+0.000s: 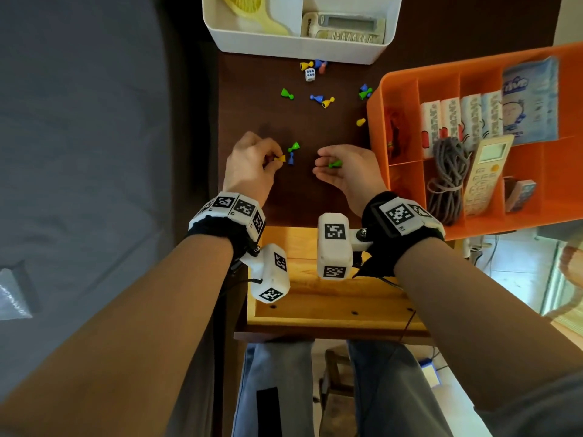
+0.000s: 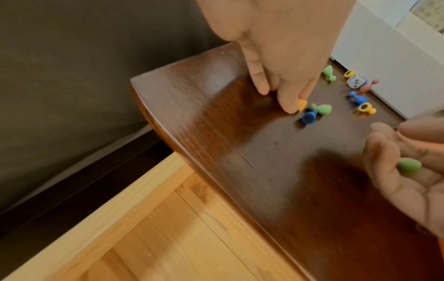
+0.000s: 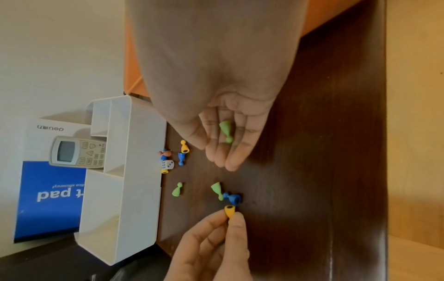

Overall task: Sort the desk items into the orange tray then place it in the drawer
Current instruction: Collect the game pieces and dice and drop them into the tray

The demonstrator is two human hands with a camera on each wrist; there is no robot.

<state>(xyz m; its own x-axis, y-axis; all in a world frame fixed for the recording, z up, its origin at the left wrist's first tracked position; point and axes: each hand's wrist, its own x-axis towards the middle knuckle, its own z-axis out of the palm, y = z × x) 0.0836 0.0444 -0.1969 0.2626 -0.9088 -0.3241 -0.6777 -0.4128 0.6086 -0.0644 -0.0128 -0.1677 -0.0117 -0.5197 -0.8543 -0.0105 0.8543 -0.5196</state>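
Note:
My left hand pinches a yellow pawn between thumb and fingertips, just above the dark desk; the same pawn shows in the right wrist view. Right beside it lie a green pawn and a blue pawn. My right hand is turned palm up, and a green pawn lies loose on its nearly straight fingers. The orange tray stands at the right, partly over the desk's edge. More pawns and a white die lie scattered farther back.
The tray holds a remote, a grey cord and tissue packs. A white organiser with a calculator stands at the back. The wooden drawer is pulled open below my wrists. A grey bed lies to the left.

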